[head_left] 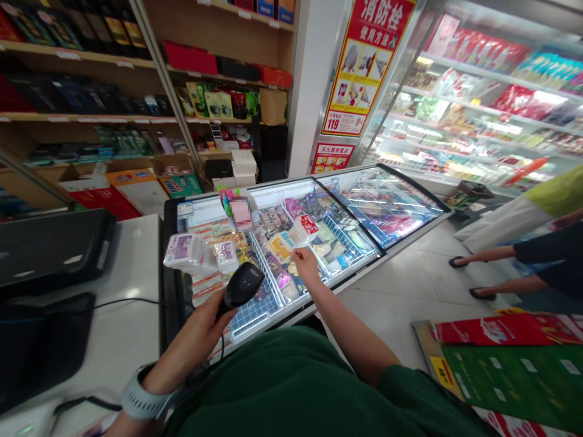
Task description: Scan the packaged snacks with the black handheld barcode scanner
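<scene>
My left hand (pixel 207 321) is wrapped round the handle of a black handheld barcode scanner (pixel 245 284), its head over the glass-topped freezer (pixel 268 315). The fingers of my right hand (pixel 306 265) are curled together at the right edge of a pack with a yellow and blue label (pixel 281 246). Whether they grip it I cannot tell. Just behind that pack is a clear pack with a red label (pixel 306 228). Purple-labelled clear packs (pixel 182 250) are stacked at the freezer's left end, beside a white pack with purple print (pixel 225 256).
A white counter (pixel 127 267) with black equipment (pixel 50 255) stands on the left. Shelves of goods line the back wall. Another person's legs (pixel 505 261) show at right, near red and green cartons (pixel 514 370). Lit display shelves (pixel 478 103) stand at the back right.
</scene>
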Demonstrator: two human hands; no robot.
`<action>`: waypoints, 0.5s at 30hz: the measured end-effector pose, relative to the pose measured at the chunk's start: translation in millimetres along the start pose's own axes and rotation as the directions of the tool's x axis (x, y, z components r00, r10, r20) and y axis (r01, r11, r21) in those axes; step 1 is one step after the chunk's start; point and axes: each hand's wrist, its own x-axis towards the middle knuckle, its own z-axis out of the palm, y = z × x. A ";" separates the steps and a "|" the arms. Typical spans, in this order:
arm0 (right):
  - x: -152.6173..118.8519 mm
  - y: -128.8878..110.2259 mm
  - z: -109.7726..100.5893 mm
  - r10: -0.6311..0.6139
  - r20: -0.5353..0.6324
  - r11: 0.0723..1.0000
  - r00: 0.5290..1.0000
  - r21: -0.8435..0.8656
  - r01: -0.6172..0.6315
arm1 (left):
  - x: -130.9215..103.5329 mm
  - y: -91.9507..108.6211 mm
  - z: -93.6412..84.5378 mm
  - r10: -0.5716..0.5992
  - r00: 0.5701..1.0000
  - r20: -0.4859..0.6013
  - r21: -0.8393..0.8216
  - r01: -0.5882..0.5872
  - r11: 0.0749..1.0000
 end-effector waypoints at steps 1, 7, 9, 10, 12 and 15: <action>-0.9 0.4 -0.8 -0.003 -0.001 1.000 1.000 -0.003 0.003 | 0.0 0.6 0.8 0.002 1.000 0.004 0.001 -0.002 1.000; -4.6 -0.8 -2.8 -0.011 -0.003 1.000 1.000 -0.024 0.011 | -0.9 3.8 3.1 0.023 1.000 -0.011 0.007 -0.023 1.000; -5.1 -2.2 -2.9 -0.014 0.002 1.000 1.000 -0.027 0.014 | -1.2 4.6 2.9 0.022 1.000 -0.014 0.009 -0.021 1.000; -5.2 -2.7 -2.9 -0.015 0.005 0.999 1.000 -0.028 0.015 | -1.4 4.9 2.8 0.019 1.000 -0.012 0.009 -0.019 1.000; -5.2 -3.3 -2.5 -0.017 0.011 0.999 1.000 -0.028 0.017 | -1.5 5.0 2.4 0.012 1.000 0.001 0.007 -0.012 1.000; -4.6 -2.3 -1.4 -0.018 0.019 0.999 1.000 -0.027 0.019 | -1.2 4.1 2.4 0.008 1.000 0.015 0.003 -0.008 1.000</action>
